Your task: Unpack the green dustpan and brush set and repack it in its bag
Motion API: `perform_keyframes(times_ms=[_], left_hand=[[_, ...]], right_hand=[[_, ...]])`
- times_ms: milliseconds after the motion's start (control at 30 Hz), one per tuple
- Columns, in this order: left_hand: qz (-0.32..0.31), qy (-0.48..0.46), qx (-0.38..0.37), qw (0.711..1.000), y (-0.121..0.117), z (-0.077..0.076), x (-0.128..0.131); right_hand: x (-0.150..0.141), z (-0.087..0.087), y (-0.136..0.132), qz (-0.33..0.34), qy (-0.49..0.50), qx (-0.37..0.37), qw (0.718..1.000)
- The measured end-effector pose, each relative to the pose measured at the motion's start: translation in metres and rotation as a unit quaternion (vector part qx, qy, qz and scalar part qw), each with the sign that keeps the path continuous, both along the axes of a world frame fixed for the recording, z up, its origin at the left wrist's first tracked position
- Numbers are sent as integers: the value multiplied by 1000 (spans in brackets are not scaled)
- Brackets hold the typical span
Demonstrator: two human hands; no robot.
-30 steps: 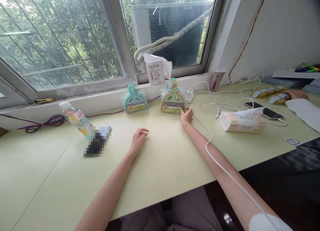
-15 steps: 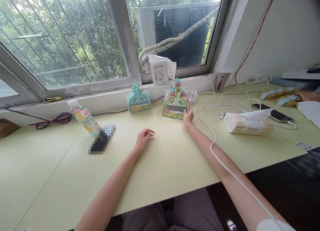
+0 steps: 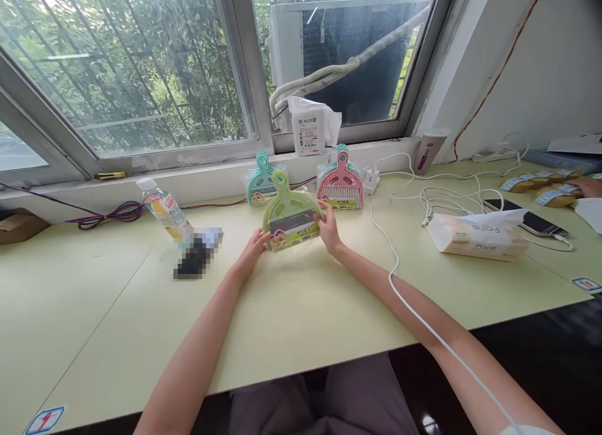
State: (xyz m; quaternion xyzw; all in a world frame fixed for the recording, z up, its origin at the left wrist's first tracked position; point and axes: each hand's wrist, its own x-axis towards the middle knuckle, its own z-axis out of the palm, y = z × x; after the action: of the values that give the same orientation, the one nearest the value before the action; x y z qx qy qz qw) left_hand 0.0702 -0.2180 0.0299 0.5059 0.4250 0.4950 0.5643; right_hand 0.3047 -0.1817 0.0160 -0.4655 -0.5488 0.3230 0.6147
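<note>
The right hand (image 3: 330, 230) has its fingers clamped on the right edge of the green dustpan-and-brush set (image 3: 292, 217), while the left hand (image 3: 253, 247) touches its lower left corner with the fingers slightly curled; whether they grip it, I cannot tell. The set is held upright, tilted a little, over the desk (image 3: 301, 322), in front of the teal dustpan sets (image 3: 263, 185) and the pink dustpan set (image 3: 341, 187), which stand by the window ledge. Bare desk lies between the forearms and runs to the near edge. The drink bottle (image 3: 165, 212) leans left of the left hand; the tissue pack (image 3: 478, 236) lies well right of the right hand. Both forearms reach forward from the near edge, converging on the set, and a white cable (image 3: 414, 308) crosses the right one.
</note>
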Motion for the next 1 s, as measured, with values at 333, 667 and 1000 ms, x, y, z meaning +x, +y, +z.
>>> perform_keyframes(times_ms=[333,667,1000], left_hand=[[131,-149,-87,976,9,0,-7],[76,-167,-74,980,0,4,-5],[-72,-147,-76,984,-6,3,-2]], right_hand=[[-28,6,-42,117,-231,170,951],[-32,-6,-25,265,-105,-53,957],[-16,3,-16,197,203,-157,946]])
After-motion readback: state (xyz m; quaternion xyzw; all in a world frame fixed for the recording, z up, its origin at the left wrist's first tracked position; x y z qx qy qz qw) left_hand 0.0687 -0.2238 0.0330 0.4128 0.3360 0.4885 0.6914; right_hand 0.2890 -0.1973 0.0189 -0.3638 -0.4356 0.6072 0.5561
